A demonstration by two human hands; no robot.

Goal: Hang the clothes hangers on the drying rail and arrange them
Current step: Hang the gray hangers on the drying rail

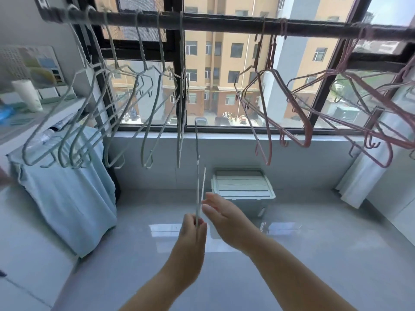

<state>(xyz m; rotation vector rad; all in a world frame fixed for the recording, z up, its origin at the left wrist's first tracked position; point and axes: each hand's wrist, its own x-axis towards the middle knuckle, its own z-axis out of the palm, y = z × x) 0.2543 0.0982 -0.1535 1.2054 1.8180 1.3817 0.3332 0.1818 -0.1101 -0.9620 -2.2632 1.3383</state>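
Pale green hanger (200,187), edge-on, pinched low in the left hand (193,230); right hand (221,215) open, fingertips at its wire. Below the rail (224,24), unhung. Next, I'd say: lift its hook into the gap between 2 groups.

Rail (224,24): dark bar across the window.
Left on it: pale green hangers (143,90), bunched.
Right: pink hangers (303,95).
Floor (314,232): lidded bin (242,187).

Rail (224,24) ends beyond both frame edges; rightmost pink hangers (381,104) cropped, motion-blurred.
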